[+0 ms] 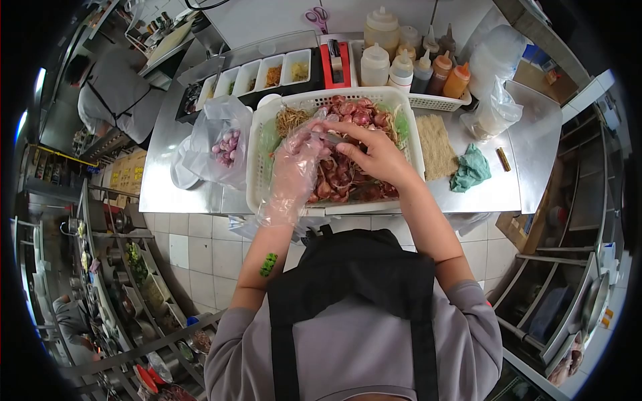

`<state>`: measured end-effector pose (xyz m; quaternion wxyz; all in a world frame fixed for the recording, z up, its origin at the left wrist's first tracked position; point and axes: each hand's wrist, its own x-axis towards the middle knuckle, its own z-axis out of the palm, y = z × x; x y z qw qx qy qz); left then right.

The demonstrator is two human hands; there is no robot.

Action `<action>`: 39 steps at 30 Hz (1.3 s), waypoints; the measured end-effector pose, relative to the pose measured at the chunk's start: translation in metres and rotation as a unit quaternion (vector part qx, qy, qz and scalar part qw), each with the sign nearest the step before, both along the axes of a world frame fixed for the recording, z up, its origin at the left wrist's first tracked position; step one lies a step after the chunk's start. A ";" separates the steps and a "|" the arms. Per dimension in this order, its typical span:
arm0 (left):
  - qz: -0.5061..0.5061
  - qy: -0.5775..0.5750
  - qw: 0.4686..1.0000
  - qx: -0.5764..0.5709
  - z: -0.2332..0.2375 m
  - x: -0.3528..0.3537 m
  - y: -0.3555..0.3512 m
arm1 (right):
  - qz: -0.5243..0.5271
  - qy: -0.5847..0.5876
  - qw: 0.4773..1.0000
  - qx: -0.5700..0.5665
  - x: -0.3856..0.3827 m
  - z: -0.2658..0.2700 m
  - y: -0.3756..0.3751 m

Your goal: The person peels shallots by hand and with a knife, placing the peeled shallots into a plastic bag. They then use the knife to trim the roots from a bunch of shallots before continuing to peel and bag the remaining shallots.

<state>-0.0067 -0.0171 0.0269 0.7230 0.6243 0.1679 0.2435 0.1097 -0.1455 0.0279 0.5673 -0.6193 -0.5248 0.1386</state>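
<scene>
A white basket (416, 150) on the steel counter holds many red shallots (341, 177), with dry root trimmings (291, 121) at its back left. Over the basket, my left hand (299, 150) wears a clear plastic glove, its fingers closed around something small that the glove and fingers mostly hide. Bare, my right hand (371, 150) meets it from the right, fingers bent round what looks like a small knife (332, 139). A clear plastic bag (200, 148) with peeled pink shallots (227, 148) stands left of the basket.
Behind the basket are white spice trays (249, 75), a red holder (336, 63) and sauce bottles (374, 65). A brown mat (436, 146), a green cloth (471, 168) and a bag of powder (495, 113) lie to the right. Another person (120, 93) stands at the far left.
</scene>
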 end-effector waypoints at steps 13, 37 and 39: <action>-0.042 -0.024 0.995 -0.088 -0.012 0.000 0.001 | -0.003 -0.070 0.997 -0.029 0.005 -0.005 0.001; -0.009 -0.049 0.995 -0.081 -0.022 0.003 0.008 | -0.032 -0.083 0.996 -0.005 -0.002 -0.007 0.006; 0.016 -0.031 0.997 -0.066 -0.019 0.004 0.005 | -0.056 -0.122 0.991 -0.021 -0.004 -0.003 0.006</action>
